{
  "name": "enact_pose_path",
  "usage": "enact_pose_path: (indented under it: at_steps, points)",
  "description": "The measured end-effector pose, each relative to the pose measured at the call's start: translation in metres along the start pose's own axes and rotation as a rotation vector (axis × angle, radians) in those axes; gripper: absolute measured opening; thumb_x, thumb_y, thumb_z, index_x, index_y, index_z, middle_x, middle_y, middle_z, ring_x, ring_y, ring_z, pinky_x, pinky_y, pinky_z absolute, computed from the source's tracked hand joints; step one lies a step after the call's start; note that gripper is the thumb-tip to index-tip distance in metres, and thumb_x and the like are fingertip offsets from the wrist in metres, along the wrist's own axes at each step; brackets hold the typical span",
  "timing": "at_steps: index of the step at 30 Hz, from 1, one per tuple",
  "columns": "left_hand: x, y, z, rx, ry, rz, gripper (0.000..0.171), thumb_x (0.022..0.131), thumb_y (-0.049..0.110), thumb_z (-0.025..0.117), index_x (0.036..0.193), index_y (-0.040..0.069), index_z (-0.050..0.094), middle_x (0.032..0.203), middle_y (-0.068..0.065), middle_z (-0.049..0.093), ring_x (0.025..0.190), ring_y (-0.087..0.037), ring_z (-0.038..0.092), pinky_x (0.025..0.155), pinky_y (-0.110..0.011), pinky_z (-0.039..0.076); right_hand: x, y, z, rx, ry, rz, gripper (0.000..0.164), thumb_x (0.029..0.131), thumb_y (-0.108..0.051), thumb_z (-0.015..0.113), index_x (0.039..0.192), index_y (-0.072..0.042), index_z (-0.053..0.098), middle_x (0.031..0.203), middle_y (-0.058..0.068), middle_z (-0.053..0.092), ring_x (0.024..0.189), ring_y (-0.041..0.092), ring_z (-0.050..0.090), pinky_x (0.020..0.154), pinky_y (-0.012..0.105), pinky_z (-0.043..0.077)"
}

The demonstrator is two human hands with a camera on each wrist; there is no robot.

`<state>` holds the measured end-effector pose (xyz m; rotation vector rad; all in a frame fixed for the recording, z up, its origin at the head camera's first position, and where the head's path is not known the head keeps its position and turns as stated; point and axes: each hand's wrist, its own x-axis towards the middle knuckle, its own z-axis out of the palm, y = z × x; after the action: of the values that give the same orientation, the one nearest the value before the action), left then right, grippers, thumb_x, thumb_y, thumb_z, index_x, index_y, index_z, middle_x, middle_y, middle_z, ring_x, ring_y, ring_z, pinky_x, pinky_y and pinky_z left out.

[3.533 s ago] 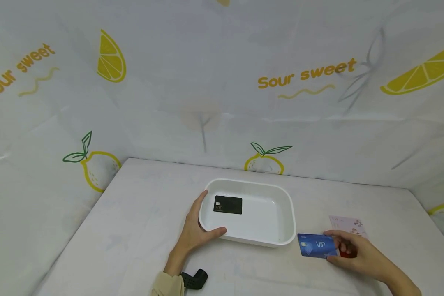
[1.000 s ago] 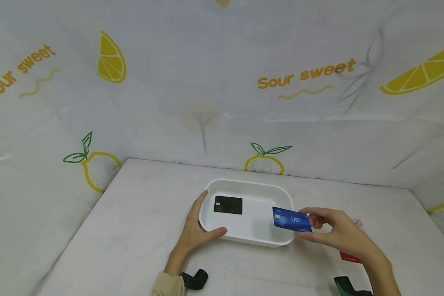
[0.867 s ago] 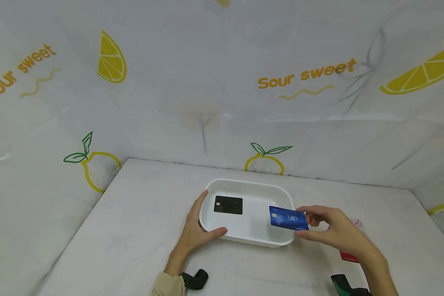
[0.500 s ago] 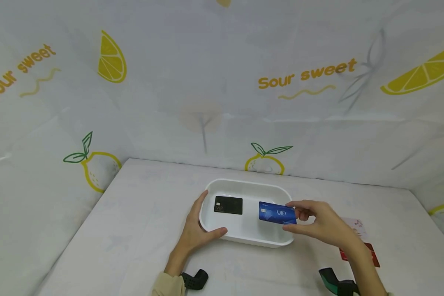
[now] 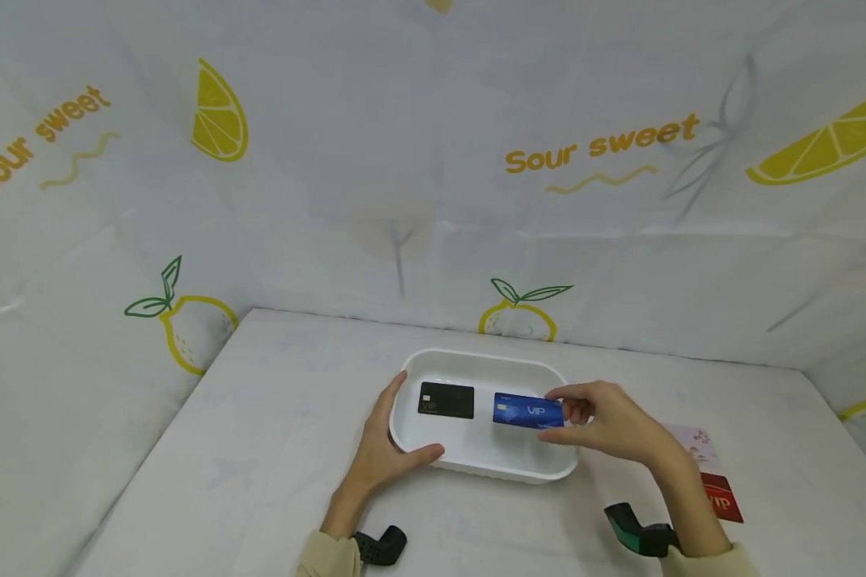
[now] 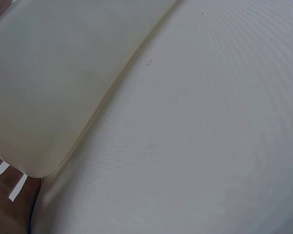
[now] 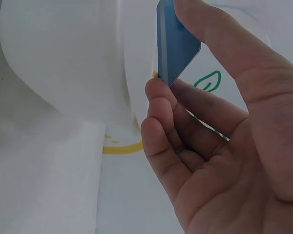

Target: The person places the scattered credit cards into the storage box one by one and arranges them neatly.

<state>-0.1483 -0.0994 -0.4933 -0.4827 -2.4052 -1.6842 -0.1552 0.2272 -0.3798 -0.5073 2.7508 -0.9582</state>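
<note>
A white plastic tray [image 5: 462, 445] stands on the table, with a black VIP card [image 5: 446, 400] lying flat in its left half. My left hand [image 5: 384, 449] grips the tray's left front corner, fingers along the end and thumb at the front rim; the left wrist view shows fingers [image 6: 5, 195] beside the tray wall [image 6: 63, 73]. Between thumb and fingers, my right hand [image 5: 606, 421] pinches a blue VIP card [image 5: 523, 410] by its right end, over the tray's right half. In the right wrist view the blue card [image 7: 178, 46] is seen nearly edge-on.
A pink flowered card [image 5: 700, 445] and a red VIP card [image 5: 723, 498] lie right of the tray, partly behind my right forearm. Black devices [image 5: 642, 533] are strapped at both wrists. A lemon-printed white sheet [image 5: 433, 160] hangs behind the table.
My right hand has carried the blue card leftward from beside the tray to over its right half. More of the red card shows now. The left hand and the tray have stayed put.
</note>
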Motion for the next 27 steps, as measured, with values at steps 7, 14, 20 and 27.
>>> enact_pose_path:
  at_steps: [7,14,20,27]
  points:
    - [0.0,0.0,0.0,-0.001,-0.004,-0.009,0.116,0.067,0.033,0.091,0.162,0.013,0.028,0.161,-0.019,0.04,0.138,-0.036,0.051,0.109,-0.053,0.047,0.011,-0.006,0.002,0.001,-0.052,0.03,0.056,0.078,-0.038,0.088,0.114,0.001,0.073,0.075,-0.003,0.056,0.07,0.009,0.049,0.06,0.02,0.041]
    - [0.0,0.0,0.0,0.0,-0.007,-0.012,0.117,0.067,0.034,0.091,0.161,0.009,0.028,0.161,-0.021,0.039,0.139,-0.037,0.05,0.109,-0.056,0.046,0.02,-0.016,0.008,-0.047,-0.055,0.038,0.054,0.076,-0.029,0.09,0.113,0.005,0.072,0.071,-0.002,0.054,0.068,0.012,0.047,0.057,0.021,0.037]
    - [0.0,-0.001,-0.001,0.002,-0.007,-0.013,0.117,0.067,0.034,0.091,0.161,0.01,0.028,0.162,-0.02,0.038,0.14,-0.036,0.049,0.11,-0.055,0.045,0.027,-0.02,0.019,-0.099,-0.026,0.087,0.056,0.075,-0.025,0.091,0.116,0.007,0.071,0.071,0.001,0.054,0.069,0.014,0.047,0.057,0.023,0.035]
    - [0.0,-0.001,0.0,-0.004,-0.009,-0.004,0.116,0.067,0.034,0.091,0.162,0.011,0.028,0.161,-0.02,0.04,0.138,-0.036,0.051,0.11,-0.053,0.046,0.034,-0.025,0.031,-0.188,0.02,0.15,0.059,0.072,-0.02,0.093,0.117,0.01,0.069,0.079,0.006,0.059,0.075,0.018,0.05,0.063,0.03,0.04]
